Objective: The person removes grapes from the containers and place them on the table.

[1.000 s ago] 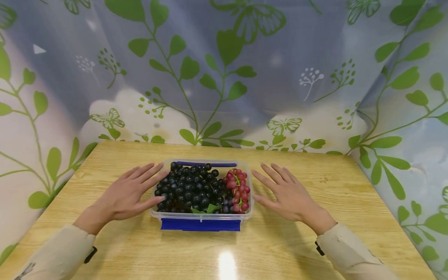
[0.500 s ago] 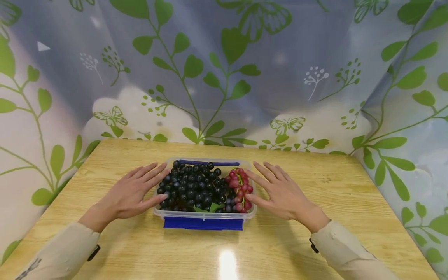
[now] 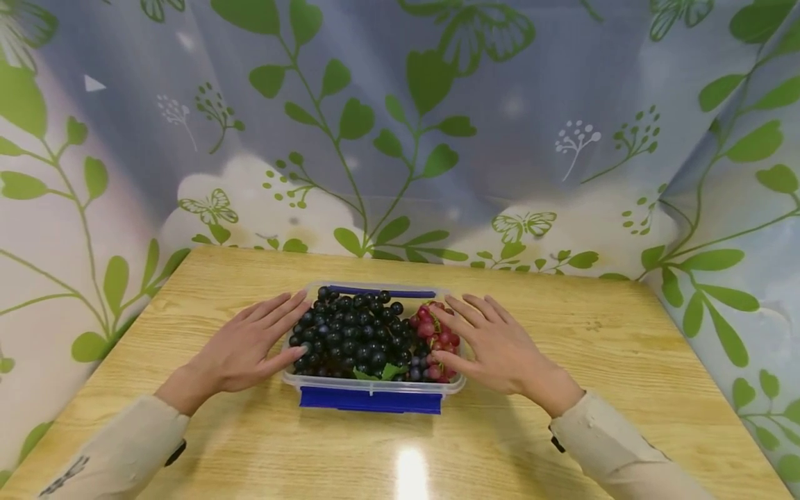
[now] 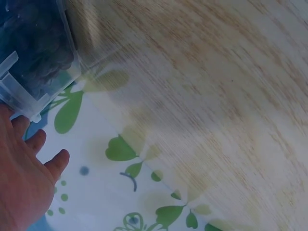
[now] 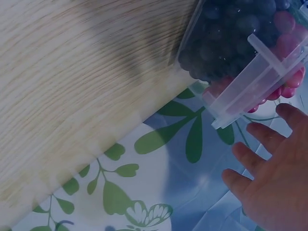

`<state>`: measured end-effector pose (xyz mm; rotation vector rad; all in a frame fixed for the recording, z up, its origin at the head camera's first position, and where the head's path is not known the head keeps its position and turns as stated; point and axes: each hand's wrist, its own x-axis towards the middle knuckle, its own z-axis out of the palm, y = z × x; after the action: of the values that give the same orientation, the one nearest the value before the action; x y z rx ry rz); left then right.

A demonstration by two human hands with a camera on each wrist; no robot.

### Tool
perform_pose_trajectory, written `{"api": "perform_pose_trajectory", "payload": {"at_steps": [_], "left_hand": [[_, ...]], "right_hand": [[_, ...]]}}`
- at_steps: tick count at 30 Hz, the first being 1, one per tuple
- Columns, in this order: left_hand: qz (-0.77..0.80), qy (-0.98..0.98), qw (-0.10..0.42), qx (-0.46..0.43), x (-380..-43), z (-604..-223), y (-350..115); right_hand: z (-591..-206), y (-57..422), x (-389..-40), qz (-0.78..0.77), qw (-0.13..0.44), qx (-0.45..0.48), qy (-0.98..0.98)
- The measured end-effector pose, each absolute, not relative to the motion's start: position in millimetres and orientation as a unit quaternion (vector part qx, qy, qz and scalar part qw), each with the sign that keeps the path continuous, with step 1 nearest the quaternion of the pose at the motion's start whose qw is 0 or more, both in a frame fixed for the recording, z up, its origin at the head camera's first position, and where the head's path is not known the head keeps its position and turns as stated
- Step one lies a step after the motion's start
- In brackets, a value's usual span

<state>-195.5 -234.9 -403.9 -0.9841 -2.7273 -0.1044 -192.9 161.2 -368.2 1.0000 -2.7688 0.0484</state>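
A clear plastic container (image 3: 375, 383) with blue clip flaps stands on the table, filled with fruit. Dark grapes (image 3: 353, 333) take up most of it, and a bunch of red grapes (image 3: 445, 340) lies along its right side. Green leaves (image 3: 381, 372) show at the front. My left hand (image 3: 250, 344), fingers spread and fairly straight, is at the container's left end, its fingertips overlapping the dark grapes in the head view. At the right end my right hand (image 3: 494, 345) has its fingers spread, the tips over the red grapes. Neither hand holds anything.
The wooden table (image 3: 562, 417) reaches back to a printed curtain (image 3: 400, 194) with leaves and butterflies, which also hangs at both sides. The container's blue front flap (image 3: 370, 401) hangs outward, and another blue strip (image 3: 382, 292) runs along the back.
My right hand has moved left, from beside the container to over the red grapes. The left hand has stayed by the left end. The whole view has shifted slightly.
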Motion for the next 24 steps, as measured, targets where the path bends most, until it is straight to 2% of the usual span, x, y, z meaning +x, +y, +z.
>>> {"api": "perform_pose_trajectory", "payload": {"at_steps": [13, 24], "left_hand": [[-0.050, -0.934, 0.115, -0.334, -194.6, -407.8, -232.9], [-0.061, -0.936, 0.106, -0.330, -194.2, -408.2, -234.2]], "right_hand": [[-367.0, 153.4, -191.3, 0.001, 0.129, 0.357, -0.925], [-364.1, 144.5, -192.9, -0.034, 0.165, 0.338, -0.926]]}}
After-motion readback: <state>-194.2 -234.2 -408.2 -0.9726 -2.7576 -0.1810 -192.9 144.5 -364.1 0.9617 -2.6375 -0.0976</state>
